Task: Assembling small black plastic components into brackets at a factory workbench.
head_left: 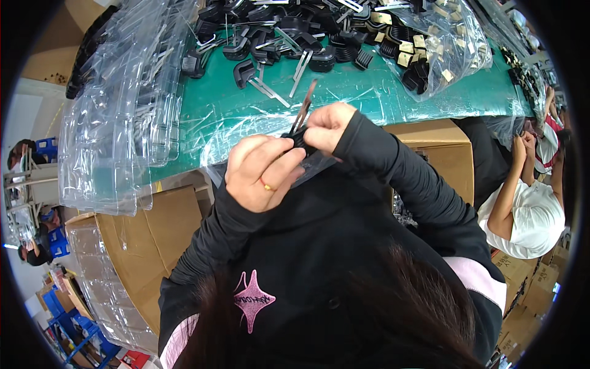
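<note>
Close in front of my chest, over the near edge of the green table (212,101), both hands are closed on one small black plastic piece (297,136). Two thin metal prongs (303,109) stick up from it, away from me. My left hand (261,172), with a ring on one finger, grips the piece from the left and below. From the right, the fingers of my right hand (330,126) pinch its other side. Much of the piece is hidden by my fingers. Beyond my hands lies a heap of similar black pieces with metal prongs (264,46).
Stacked clear plastic trays (104,147) cover the table's left side. At the back right, a clear bag (458,52) holds black comb-like pieces with gold-coloured parts. Cardboard boxes stand below the edge, left (157,227) and right (455,147). A person in white (528,215) works at far right.
</note>
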Tool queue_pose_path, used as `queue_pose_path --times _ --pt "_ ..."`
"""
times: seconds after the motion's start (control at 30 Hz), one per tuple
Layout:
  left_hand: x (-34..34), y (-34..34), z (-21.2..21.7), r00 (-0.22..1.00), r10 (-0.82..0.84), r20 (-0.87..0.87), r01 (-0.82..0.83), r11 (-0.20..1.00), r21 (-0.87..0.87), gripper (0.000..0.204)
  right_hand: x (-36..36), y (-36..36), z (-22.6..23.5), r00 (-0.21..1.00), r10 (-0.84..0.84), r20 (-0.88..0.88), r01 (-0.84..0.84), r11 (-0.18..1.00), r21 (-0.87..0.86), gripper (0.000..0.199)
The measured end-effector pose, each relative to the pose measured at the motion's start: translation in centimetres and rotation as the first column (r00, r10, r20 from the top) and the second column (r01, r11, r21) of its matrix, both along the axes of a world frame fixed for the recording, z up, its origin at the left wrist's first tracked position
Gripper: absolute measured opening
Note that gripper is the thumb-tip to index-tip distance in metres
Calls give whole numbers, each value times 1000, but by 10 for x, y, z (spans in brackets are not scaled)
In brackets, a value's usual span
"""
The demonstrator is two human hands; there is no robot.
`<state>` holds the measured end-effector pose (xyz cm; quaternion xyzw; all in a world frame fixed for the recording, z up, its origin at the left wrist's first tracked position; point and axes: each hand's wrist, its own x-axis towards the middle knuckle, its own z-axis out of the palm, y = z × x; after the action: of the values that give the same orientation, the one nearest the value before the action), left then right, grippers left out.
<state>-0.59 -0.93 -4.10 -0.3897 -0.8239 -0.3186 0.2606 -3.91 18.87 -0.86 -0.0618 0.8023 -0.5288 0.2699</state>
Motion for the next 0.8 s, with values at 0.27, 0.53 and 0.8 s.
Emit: queue_pose_path --times 0.27,0.53,0.8 --pt "-24 -45 -8 881 137 452 -182 981 59 26 -40 54 -13 490 87 -868 390 869 307 34" --pt "-47 -34 10 931 58 360 -28 996 -86 34 -52 84 -30 693 -157 -703 488 821 298 19" --pt "-11 26 27 384 -729 567 -262 502 824 38 16 6 11 726 -210 -655 37 963 -268 24"
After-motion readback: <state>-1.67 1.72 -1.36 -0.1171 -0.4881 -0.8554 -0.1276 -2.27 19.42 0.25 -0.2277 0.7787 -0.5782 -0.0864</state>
